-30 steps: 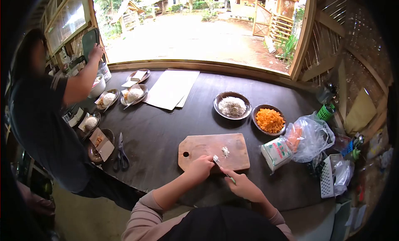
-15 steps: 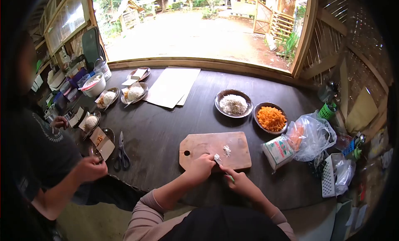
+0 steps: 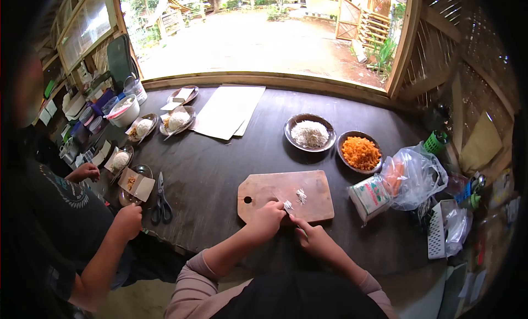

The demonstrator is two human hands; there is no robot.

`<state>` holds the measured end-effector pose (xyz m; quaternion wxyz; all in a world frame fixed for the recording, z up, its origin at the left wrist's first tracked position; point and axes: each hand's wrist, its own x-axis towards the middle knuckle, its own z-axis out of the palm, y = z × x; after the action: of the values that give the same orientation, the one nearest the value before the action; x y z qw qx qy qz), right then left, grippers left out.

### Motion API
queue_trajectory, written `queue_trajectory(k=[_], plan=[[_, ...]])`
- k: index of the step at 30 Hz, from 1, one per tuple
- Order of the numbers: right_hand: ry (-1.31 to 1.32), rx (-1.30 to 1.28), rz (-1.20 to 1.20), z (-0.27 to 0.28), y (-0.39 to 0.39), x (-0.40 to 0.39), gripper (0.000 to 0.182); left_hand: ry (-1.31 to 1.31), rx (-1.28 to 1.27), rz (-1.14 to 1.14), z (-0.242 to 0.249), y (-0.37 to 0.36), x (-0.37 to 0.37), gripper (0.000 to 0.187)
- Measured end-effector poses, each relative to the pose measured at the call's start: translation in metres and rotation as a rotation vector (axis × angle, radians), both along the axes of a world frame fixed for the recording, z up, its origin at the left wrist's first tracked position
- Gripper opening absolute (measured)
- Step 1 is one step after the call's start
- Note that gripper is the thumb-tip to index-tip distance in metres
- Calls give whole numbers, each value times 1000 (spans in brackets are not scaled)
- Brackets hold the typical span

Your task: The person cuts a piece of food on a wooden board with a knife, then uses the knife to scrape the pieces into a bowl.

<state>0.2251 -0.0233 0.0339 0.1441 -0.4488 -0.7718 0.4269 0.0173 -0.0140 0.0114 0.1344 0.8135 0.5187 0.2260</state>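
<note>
A wooden cutting board (image 3: 258, 192) lies at the table's front. Wrapped round a knife (image 3: 289, 212), my right hand (image 3: 314, 240) is closed at the board's near edge; most of the handle is hidden in it. My left hand (image 3: 267, 221) is beside the blade, its curled fingers pressed on thin white vegetable strips (image 3: 288, 205) lying on the board. A second small pile of white strips (image 3: 301, 196) sits slightly farther right. Beyond the board stand a bowl of white shreds (image 3: 309, 133) and a bowl of diced orange vegetable (image 3: 361, 153).
A paper packet (image 3: 369, 200) and a clear plastic bag (image 3: 415, 179) stand to the right. Scissors (image 3: 160, 203) lie on the left, near plates of rice (image 3: 179, 120) and a small cardboard box (image 3: 137, 185). Another person's hand (image 3: 127, 221) is close to that box. Cardboard sheets (image 3: 228, 113) lie farther back.
At the left, the other person's near hand has shifted, and the small cardboard box there sits differently. My two hands stay at nearly the same spot on the board.
</note>
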Motion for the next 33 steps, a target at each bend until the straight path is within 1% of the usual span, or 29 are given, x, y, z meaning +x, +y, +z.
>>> queue_trajectory(k=[3,5,6,8,9,11,12,14,15,17,18,20,21,23,24,26,27,29,33], plan=[[61,-46,10,11,1,7,43,-9,34,18,-2,1,0,18],[203,51,50,1,4,18,43,67,-29,16,-1,2,-2,13],[202,54,58,-5,5,19,43,66,-25,24,2,1,-1,13],[273,177,86,-16,7,19,43,69,-60,32,9,-1,0,13],[274,176,88,-15,7,16,43,69,-60,34,9,-1,0,13],[59,-38,11,-8,3,6,42,56,-40,18,8,-1,0,13],[61,-41,7,-2,2,3,42,58,-43,14,4,0,0,13],[-54,-134,-9,8,2,-1,43,-34,12,-3,-3,2,-2,14],[-54,-133,-11,4,2,2,43,-33,12,-5,-2,2,-2,14],[238,86,54,-7,5,15,44,99,-21,-15,3,3,-3,14],[237,87,59,-4,6,18,44,97,-19,-10,6,2,-2,14],[166,-122,27,3,5,20,45,66,-40,12,10,-1,-1,14],[166,-124,30,-1,4,18,45,66,-42,15,9,-1,-2,14],[143,61,37,-13,1,12,43,76,-22,11,5,-1,-2,14],[143,57,36,-10,0,8,43,76,-26,10,2,0,-2,14],[4,5,8,1,-2,0,42,23,-10,7,-2,1,-3,14],[4,5,6,3,-3,2,42,23,-10,5,-1,1,-3,14],[185,-7,13,8,-3,9,42,81,-2,0,3,0,-3,14],[171,-63,44,15,2,20,42,63,-17,21,6,0,-2,13]])
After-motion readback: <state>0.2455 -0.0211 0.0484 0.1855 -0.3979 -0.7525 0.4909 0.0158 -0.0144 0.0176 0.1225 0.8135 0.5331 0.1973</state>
